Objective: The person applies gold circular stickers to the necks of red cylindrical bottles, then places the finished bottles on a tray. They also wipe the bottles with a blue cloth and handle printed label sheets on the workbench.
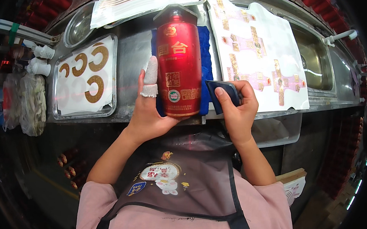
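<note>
A red bottle [179, 61] with gold labels lies lengthwise on a blue cloth [205, 43] on the steel bench. My left hand [148, 108] grips the bottle's base end from the left; its index finger wears a white cloth cot. My right hand [235, 107] holds a small dark blue scraper pad [223, 91] pressed against the bottle's lower right side.
A steel tray [85, 73] with gold ring-shaped decals lies at left. White sheets of gold and purple labels [260, 52] cover the bench at right, beside a sink [313, 59]. More red bottles [46, 3] line the far left, and white plastic parts [40, 60] sit nearby.
</note>
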A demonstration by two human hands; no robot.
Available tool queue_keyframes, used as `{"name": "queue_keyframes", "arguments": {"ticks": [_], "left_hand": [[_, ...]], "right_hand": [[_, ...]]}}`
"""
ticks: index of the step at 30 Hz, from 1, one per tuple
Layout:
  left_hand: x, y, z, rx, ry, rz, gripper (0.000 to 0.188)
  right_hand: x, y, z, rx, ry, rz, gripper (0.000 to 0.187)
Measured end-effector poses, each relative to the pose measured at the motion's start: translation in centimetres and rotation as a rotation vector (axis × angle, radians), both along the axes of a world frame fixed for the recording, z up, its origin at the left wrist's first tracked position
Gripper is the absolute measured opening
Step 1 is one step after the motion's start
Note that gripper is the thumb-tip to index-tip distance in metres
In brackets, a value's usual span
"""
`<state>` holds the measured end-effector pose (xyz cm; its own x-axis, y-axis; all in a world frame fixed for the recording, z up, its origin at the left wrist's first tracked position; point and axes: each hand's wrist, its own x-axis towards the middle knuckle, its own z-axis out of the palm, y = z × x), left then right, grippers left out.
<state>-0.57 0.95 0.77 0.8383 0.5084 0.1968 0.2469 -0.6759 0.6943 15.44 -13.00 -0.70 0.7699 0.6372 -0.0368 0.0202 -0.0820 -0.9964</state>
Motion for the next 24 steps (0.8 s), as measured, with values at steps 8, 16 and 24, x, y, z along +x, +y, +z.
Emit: {"name": "queue_keyframes", "arguments": {"ticks": [8,16,24], "left_hand": [[-1.1,0.8,-1.4,0.101,0.172,-0.001,0.110],[-0.6,1.5,-1.1,0.076,0.202,-0.093,0.100],[-0.3,0.4,-0.2,0.375,0.219,-0.057,0.132]], "right_hand": [[-0.7,1.2,1.3,0.021,-0.063,-0.011,0.018],[-0.5,0.0,0.4,0.034,-0.239,0.074,0.020],[0.0,0.6,1.2,0.038,-0.171,0.002,0.019]]}}
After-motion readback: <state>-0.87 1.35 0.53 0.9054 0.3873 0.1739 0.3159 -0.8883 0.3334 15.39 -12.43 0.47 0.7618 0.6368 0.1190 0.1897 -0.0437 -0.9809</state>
